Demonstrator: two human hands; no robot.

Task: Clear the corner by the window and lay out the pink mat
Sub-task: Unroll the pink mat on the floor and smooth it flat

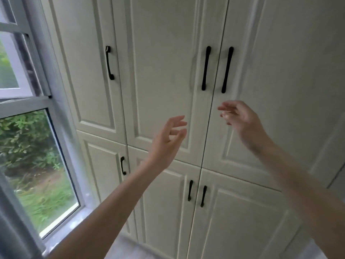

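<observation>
Our two bare forearms fill the lower part of the view, nearest to us, both raised toward the white cupboard doors. We cannot see the pink mat anywhere; if it is stored, we judge it is behind these doors, but nothing shows that. What we reach for seems to be the pair of upper black handles, the left upper handle (206, 68) and the right upper handle (227, 70), standing side by side on either side of the seam between the two tall doors. Both handles run upright, long axis vertical, and lie above and ahead of our fingers.

Our right hand (240, 116) is the nearer one: it hangs just below the right upper handle, fingers loosely spread and holding nothing. Our left hand (168, 141) sits lower and further to the left, below the left upper handle, palm open, fingers curled a little, also empty. Neither touches a door.

So the move, as we judge it, calls for lifting each hand straight up onto its handle. The window (37, 156) lies to our left, with greenery beyond.
</observation>
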